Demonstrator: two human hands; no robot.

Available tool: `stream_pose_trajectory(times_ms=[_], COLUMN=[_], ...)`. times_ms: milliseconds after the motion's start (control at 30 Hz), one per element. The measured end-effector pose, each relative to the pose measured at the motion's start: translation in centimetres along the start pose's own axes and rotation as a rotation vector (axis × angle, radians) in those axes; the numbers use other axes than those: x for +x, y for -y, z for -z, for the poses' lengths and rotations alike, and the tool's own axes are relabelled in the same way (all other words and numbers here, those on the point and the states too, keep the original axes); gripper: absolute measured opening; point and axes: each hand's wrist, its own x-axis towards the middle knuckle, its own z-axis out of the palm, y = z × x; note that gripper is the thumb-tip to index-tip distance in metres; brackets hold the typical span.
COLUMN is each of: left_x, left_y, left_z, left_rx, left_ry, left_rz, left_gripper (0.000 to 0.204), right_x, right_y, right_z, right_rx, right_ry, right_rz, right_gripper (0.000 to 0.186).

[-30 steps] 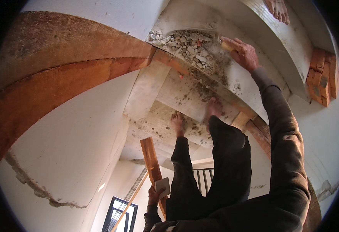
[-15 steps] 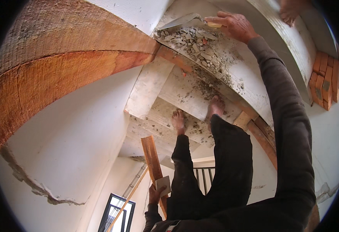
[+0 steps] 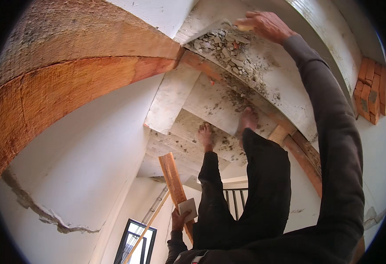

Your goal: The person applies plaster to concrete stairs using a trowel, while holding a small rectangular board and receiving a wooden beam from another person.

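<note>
My right hand is closed around the pale wooden handle of a trowel at the top of the view. The blade is blurred and lies along the far left side of a heap of broken mortar rubble on a stair tread. Low in the view, my left hand grips a pale, flat square piece, thumb over its face. That piece sits against a long reddish wooden strip; whether my fingers also hold the strip is hidden.
My bare feet stand on dusty concrete steps strewn with crumbs. A thick wooden beam spans the upper left beside a white wall. Stacked bricks stand at the right. A dark railing and window show below.
The trowel has shifted slightly right along the rubble's edge, with my right hand. A bare foot at the top right has gone out of view. My left hand keeps its grip.
</note>
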Motion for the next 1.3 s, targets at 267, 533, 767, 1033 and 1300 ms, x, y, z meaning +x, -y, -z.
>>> stream_pose_trajectory(times_ms=[267, 533, 767, 1033, 1300], left_x=[0.0, 0.7, 1.5, 0.8, 1.3], left_y=[0.5, 0.4, 0.2, -0.6, -0.2], left_z=[0.5, 0.9, 1.8, 1.8, 1.6], left_rx=[-0.015, -0.022, 0.021, -0.007, 0.004], left_ry=[-0.031, -0.01, -0.005, -0.009, 0.042], left_rz=[0.031, 0.02, -0.025, 0.0, -0.002], left_gripper=[0.052, 0.051, 0.049, 0.048, 0.048], right_x=[-7.2, -7.3, -7.3, -12.0, -13.4], right_y=[2.6, 2.2, 2.7, 5.3, 2.1], right_z=[5.1, 1.5, -4.4, 0.1, -2.9], right_rx=[0.144, 0.172, -0.024, 0.15, 0.063], right_ry=[0.292, 0.003, -0.1, 0.052, -0.145], right_rz=[-0.21, -0.531, -0.414, -0.561, -0.809], right_gripper=[0.06, 0.056, 0.052, 0.056, 0.059])
